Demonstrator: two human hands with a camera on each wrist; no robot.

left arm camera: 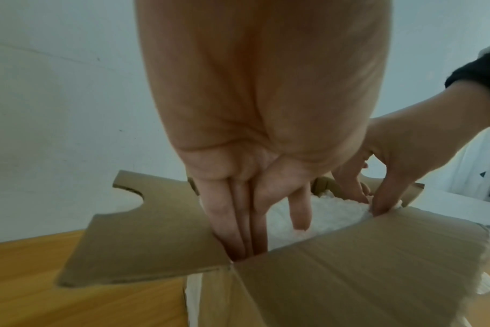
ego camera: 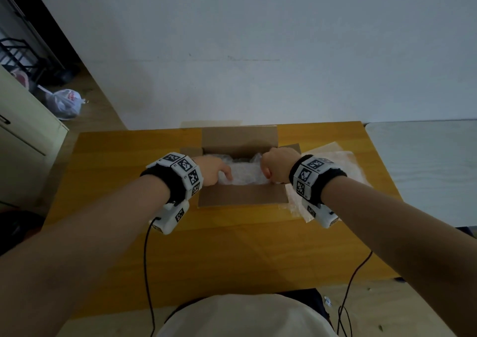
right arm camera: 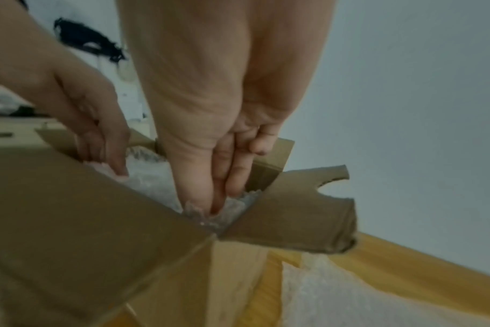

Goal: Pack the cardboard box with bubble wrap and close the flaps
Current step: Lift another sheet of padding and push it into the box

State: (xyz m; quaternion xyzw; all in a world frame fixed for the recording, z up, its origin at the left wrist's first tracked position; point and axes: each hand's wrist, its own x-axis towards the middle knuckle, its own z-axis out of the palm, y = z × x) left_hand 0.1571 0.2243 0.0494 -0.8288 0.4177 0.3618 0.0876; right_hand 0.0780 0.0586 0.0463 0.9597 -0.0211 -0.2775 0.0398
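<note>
An open cardboard box (ego camera: 242, 196) stands on the wooden table (ego camera: 129, 161), its flaps spread outward. White bubble wrap (ego camera: 245, 175) fills the inside. My left hand (ego camera: 214, 172) reaches into the box's left side; in the left wrist view its straight fingers (left arm camera: 232, 223) push down at the near left corner beside the bubble wrap (left arm camera: 330, 214). My right hand (ego camera: 277, 166) reaches into the right side, where its straight fingers (right arm camera: 218, 188) press the bubble wrap (right arm camera: 154, 183) down at the near right corner. Neither hand grips anything.
A spare sheet of bubble wrap (ego camera: 343, 166) lies on the table right of the box. A white surface (ego camera: 426, 168) adjoins the table on the right, and the wall stands close behind. A cabinet (ego camera: 25, 135) and a plastic bag (ego camera: 65, 103) are off to the left.
</note>
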